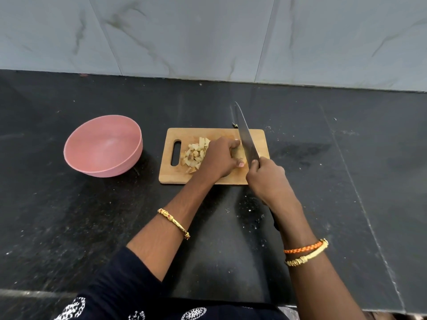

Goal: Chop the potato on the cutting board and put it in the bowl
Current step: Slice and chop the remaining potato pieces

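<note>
A wooden cutting board (pixel 258 137) with a handle slot lies on the black counter. A pile of chopped potato pieces (pixel 194 154) sits on its left half. My left hand (pixel 221 158) curls over the uncut piece of potato (pixel 240 151), which it mostly hides. My right hand (pixel 268 179) grips the handle of a large knife (pixel 246 135). The blade points away from me and stands right beside the left fingers, against the potato. The pink bowl (pixel 104 144) stands left of the board with nothing in it.
The black stone counter (pixel 323 181) stretches wide on both sides, flecked with crumbs. A small scrap (pixel 235 125) lies just behind the board. A grey marble-tiled wall (pixel 208 38) rises at the back. The counter's front edge runs near my body.
</note>
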The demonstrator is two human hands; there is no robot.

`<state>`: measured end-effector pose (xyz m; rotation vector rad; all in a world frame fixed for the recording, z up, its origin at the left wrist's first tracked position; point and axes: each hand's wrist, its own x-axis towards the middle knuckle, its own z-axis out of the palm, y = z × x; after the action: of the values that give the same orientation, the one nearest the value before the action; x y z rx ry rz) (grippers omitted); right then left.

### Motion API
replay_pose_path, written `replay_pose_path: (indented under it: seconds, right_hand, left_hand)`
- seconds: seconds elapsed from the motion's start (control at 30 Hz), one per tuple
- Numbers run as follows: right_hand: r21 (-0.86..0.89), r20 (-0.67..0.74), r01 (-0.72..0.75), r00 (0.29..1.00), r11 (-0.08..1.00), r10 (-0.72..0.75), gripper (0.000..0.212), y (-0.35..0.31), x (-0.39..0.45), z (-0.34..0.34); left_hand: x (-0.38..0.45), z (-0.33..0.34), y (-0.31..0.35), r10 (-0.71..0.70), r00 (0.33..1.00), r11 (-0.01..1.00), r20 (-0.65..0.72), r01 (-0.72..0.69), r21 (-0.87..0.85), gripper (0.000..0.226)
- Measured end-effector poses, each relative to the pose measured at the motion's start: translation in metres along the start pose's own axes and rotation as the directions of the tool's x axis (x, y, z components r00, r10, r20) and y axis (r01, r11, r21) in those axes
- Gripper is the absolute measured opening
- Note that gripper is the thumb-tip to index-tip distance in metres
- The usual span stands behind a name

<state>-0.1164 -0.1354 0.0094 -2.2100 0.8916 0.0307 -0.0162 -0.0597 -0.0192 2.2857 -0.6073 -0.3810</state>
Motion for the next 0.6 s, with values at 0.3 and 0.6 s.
replay_pose_path:
  seconds: [0.3, 0.6]
  right_hand:
    - [-0.057, 0.095, -0.021, 0.995, 0.998, 0.027, 0.030, 0.011, -0.004, 0.006]
    - [-0.064, 0.150, -0.049, 0.987, 0.997, 0.058, 0.034, 0.047, -0.055, -0.001]
  left_hand:
    - [-0.001, -0.001, -0.002, 0.021, 1.000, 0.999, -0.004, -0.021, -0.032, 0.068]
    - [0.000, -0.003, -0.003, 0.025, 1.000, 0.999, 0.004, -0.025, -0.035, 0.068]
